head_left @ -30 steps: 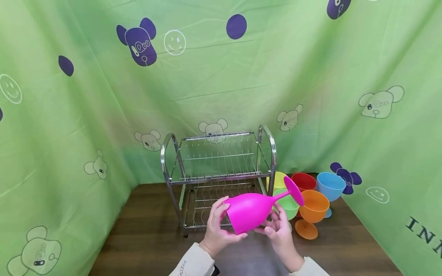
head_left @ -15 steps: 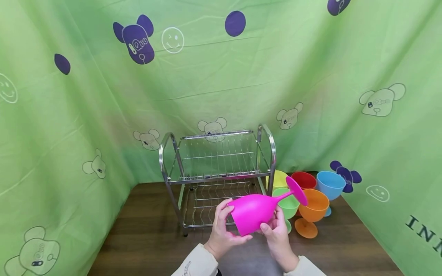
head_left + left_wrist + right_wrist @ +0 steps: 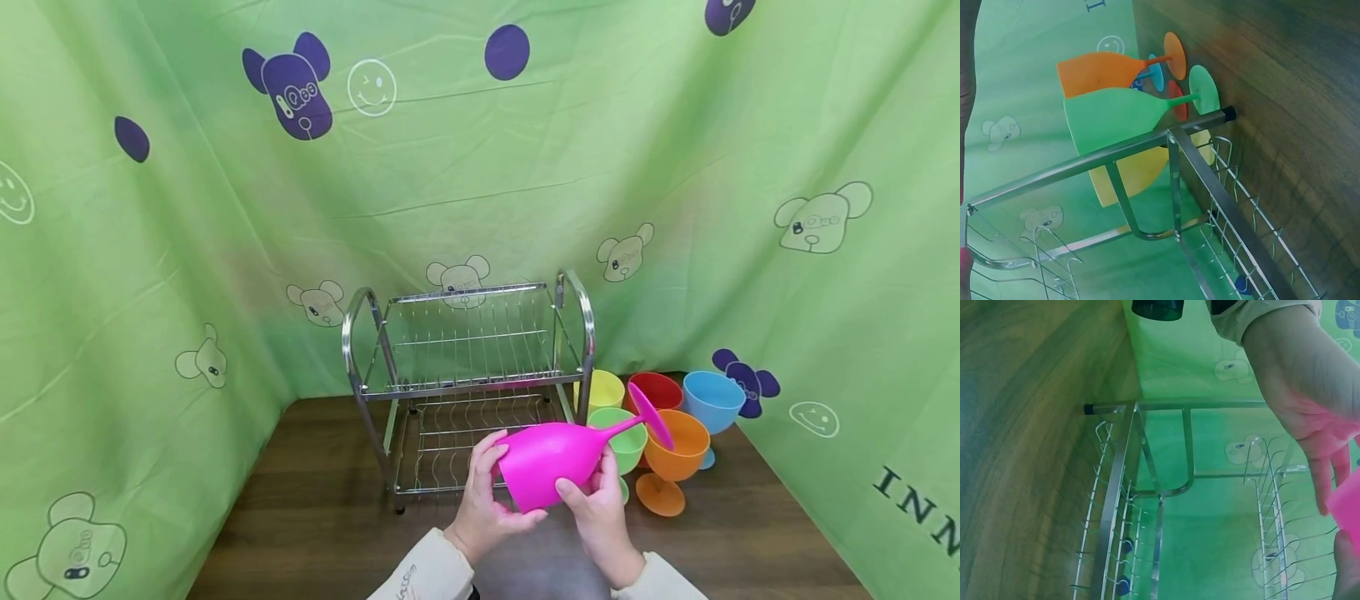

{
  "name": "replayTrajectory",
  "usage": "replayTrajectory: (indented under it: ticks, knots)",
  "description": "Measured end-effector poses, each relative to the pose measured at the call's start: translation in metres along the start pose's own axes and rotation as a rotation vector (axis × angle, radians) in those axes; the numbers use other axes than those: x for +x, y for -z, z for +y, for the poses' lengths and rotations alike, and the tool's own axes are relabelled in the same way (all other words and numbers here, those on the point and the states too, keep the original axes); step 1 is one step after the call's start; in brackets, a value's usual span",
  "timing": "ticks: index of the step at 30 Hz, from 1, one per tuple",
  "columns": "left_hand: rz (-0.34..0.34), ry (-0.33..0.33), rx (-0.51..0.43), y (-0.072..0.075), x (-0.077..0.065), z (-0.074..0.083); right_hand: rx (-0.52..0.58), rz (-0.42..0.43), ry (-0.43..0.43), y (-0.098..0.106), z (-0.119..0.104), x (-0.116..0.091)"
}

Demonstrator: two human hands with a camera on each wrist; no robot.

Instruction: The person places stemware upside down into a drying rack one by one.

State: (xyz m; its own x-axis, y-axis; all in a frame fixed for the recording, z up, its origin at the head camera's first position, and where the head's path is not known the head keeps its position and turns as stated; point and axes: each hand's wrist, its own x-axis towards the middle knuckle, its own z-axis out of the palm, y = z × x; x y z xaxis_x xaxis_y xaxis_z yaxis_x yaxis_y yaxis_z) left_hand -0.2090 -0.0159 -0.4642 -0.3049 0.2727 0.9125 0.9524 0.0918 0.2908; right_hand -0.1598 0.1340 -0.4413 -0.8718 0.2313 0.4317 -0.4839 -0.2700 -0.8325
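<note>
A bright pink plastic goblet (image 3: 546,462) is held on its side in front of the dish rack, mouth to the left, its stem and round foot tilted up to the right. My left hand (image 3: 482,510) grips the rim end, fingers over the top edge and thumb below. From the right, my right hand (image 3: 606,518) holds the bowl near the stem, its thumb on the near side and the other fingers mostly hidden behind. In the right wrist view, a corner of the pink bowl (image 3: 1349,506) shows beside the left hand.
The two-tier metal dish rack (image 3: 461,387) stands on the wooden table (image 3: 300,517). Right of it are upright goblets: yellow (image 3: 604,388), green (image 3: 628,452), red (image 3: 651,387), blue (image 3: 714,403) and orange (image 3: 678,460). A green printed curtain (image 3: 450,183) encloses the back and sides.
Over the last second, the pink goblet has shifted slightly right, and my right thumb has come onto its bowl. Little differs from half a second ago.
</note>
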Motion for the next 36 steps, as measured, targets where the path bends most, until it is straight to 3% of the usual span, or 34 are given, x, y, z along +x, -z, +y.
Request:
replayTrajectory:
  ticks: [6,11,15,20,24,26,27,31,33,36]
  knots:
    - [0.016,-0.041,0.022,0.006,-0.003,-0.006,-0.109,0.0,-0.031,-0.002,-0.006,0.004]
    - [0.039,-0.075,0.036,0.021,-0.007,-0.013,-0.155,-0.016,-0.019,-0.001,-0.008,0.01]
    - [0.049,-0.06,0.133,0.044,-0.018,-0.021,-0.172,-0.035,-0.007,0.003,-0.014,0.019]
    - [0.056,0.019,0.253,0.081,-0.033,-0.028,-0.197,-0.089,0.05,0.013,-0.025,0.034]
    - [0.121,0.059,0.36,0.11,-0.035,-0.034,-0.202,-0.139,0.11,0.015,-0.031,0.044]
    - [0.178,0.122,0.385,0.121,-0.035,-0.036,-0.217,-0.148,0.121,0.015,-0.034,0.047]
    - [0.21,0.184,0.386,0.126,-0.034,-0.036,-0.233,-0.154,0.126,0.014,-0.035,0.049]
    - [0.314,0.572,0.288,0.144,-0.03,-0.034,-0.289,-0.189,0.12,0.008,-0.04,0.055]
    - [0.328,0.748,0.247,0.152,-0.028,-0.035,-0.329,-0.214,0.128,0.004,-0.044,0.058]
    - [0.309,0.874,0.246,0.162,-0.026,-0.039,-0.364,-0.243,0.15,-0.001,-0.05,0.065]
